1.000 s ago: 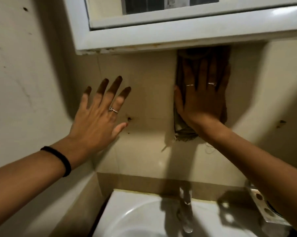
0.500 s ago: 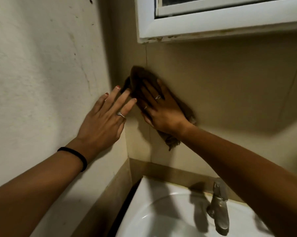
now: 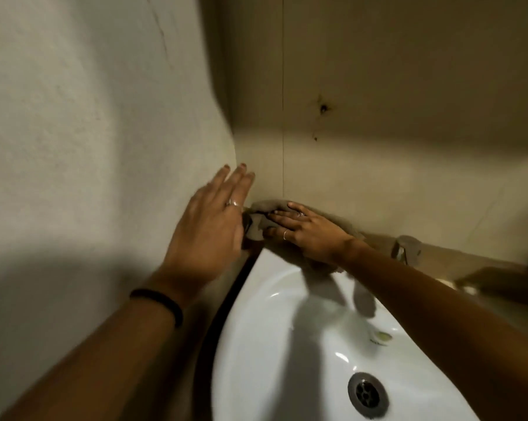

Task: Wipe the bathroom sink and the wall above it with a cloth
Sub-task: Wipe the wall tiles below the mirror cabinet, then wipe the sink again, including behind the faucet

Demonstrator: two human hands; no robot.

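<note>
Beige wall meets sink at the far left corner, where our right hand presses the cloth flat-fingered and our left hand rests open alongside, so we judge the wall's lowest strip underway, basin unwiped.

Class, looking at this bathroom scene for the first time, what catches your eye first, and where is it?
The right hand presses a brown cloth flat into the wall corner above the white ceramic sink. The left hand, fingers straight, lies against the pale side wall. A dark stain marks the back wall.
</note>
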